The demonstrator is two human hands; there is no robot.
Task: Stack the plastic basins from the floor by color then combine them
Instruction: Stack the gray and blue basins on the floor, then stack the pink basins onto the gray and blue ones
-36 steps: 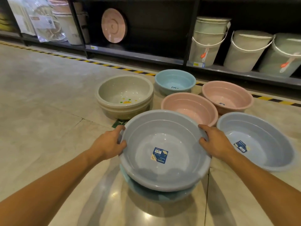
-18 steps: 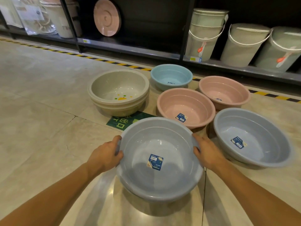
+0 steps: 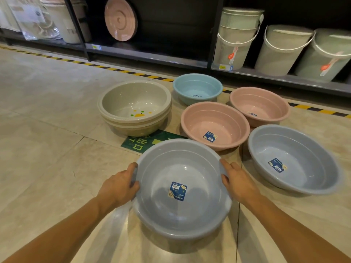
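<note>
Seen from above, two bare forearms reach forward from the bottom corners. The left hand [image 3: 121,184] grips the left rim of a grey basin [image 3: 180,164], thumb hooked over the edge and fingers curled round the outside. The right hand [image 3: 238,182] holds the opposite rim, thumb on the inner lip and fingers wrapped over the outer side.

The grey basin is round, so it has no long side. Its opening faces straight up, with a blue label on its bottom. It sits low in the centre, nested in a lower basin [image 3: 146,223] of the same colour on the tiled floor [image 3: 47,149].

To the right lies another grey bowl [image 3: 294,149], apart from it. Beyond are two pink basins [image 3: 214,118], a light blue basin [image 3: 197,86] and a beige stack [image 3: 134,99], all open side up. A green floor sticker [image 3: 136,144] shows between them. Buckets [image 3: 237,40] stand on a dark shelf [image 3: 152,56] behind.
</note>
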